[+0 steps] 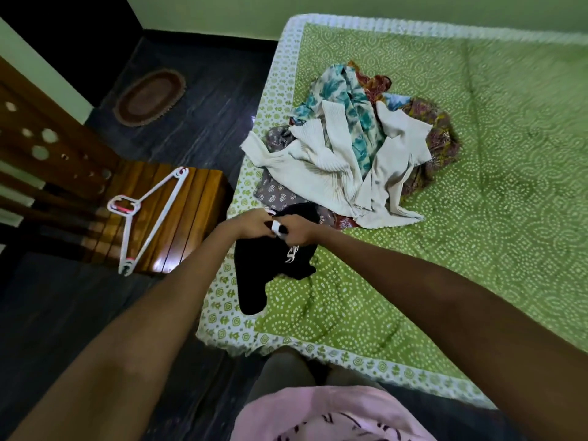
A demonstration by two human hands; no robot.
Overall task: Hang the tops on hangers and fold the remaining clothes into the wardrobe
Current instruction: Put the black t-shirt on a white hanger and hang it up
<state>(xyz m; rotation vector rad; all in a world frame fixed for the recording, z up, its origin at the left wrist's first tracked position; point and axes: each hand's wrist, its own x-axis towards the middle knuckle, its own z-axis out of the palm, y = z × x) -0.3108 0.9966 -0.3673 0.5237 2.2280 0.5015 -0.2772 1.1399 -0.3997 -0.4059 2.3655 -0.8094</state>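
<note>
Both my hands are up at the collar of the black top [270, 268]. Left hand [251, 225] and right hand [296, 232] sit almost touching, fingers curled in, pinching the neckline around something white [275, 228] between them. Looks like a hanger hook or a label; too small to tell which. My guess: I'm holding the neck opening together to seat the top on a hanger.

The top hangs from my grip, body and one sleeve draped over the near left edge of the bed [477, 218], so it's directly under my hands.

A spare white hanger [149, 214] lies flat on the wooden chair [178, 224] just left of the bed, within reach for the next top.

The pile of remaining clothes [356, 148] sits further up the bed, just beyond my hands, unsorted. Wardrobe not in view.
</note>
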